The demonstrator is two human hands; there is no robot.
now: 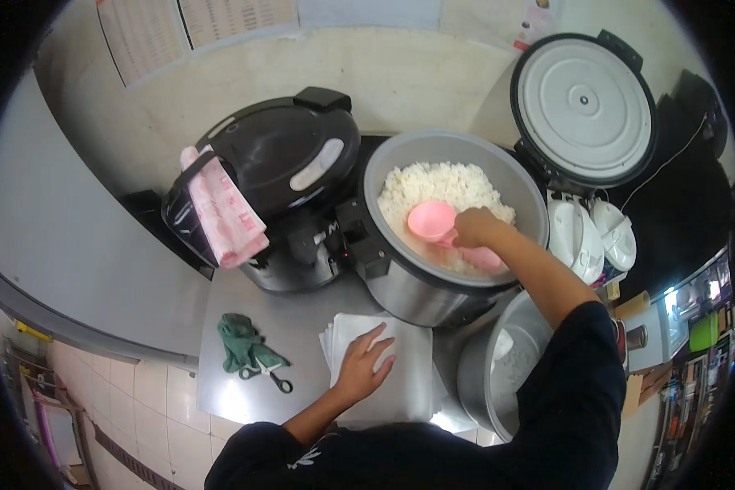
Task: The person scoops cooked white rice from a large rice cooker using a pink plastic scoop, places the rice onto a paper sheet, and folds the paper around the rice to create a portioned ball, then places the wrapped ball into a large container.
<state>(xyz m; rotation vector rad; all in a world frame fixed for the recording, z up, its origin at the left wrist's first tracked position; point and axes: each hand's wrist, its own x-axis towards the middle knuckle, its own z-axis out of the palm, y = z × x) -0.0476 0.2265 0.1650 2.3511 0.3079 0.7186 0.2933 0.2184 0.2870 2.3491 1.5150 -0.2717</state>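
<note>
My right hand [481,228] grips the handle of a pink plastic scoop [432,220] inside an uncovered rice cooker [416,294]. Its bowl looks unfilled and lies against the cooked white rice [444,180]. Below that hand another pink plastic piece [484,258] rests in the pot; whether it is a second utensil or part of the scoop I cannot tell. My left hand [362,365], fingers spread and holding nothing, is over a stack of white paper sheets [404,349] on the steel table, near its left side.
A closed black rice cooker [282,153] stands left, with a folded pink-and-white packet [226,211] at its handle. Scissors [266,373] lie beside a green cloth [239,337]. A large metal pot [478,373] sits right, below the raised cooker lid [582,104] and white appliances [572,236].
</note>
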